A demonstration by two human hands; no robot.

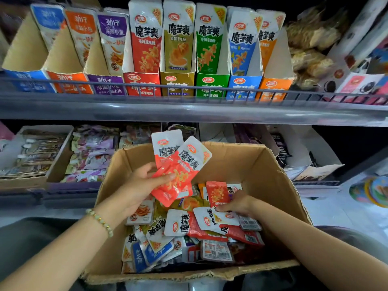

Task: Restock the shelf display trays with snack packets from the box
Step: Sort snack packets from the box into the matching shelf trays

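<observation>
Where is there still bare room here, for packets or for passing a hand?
Free: the cardboard box's far side, past the packet pile, along its bare back and right walls; the upper-left blue tray, orange tray and purple tray, in front of their leaning packets. Crowded: the box's near half, where the right hand is; the red tray looks full.

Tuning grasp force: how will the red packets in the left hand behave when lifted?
Probably light: the left hand holds several red packets fanned by one end. Glossy film looks slippery, so they may slide apart. Flat pouches, unlikely to roll.
</observation>
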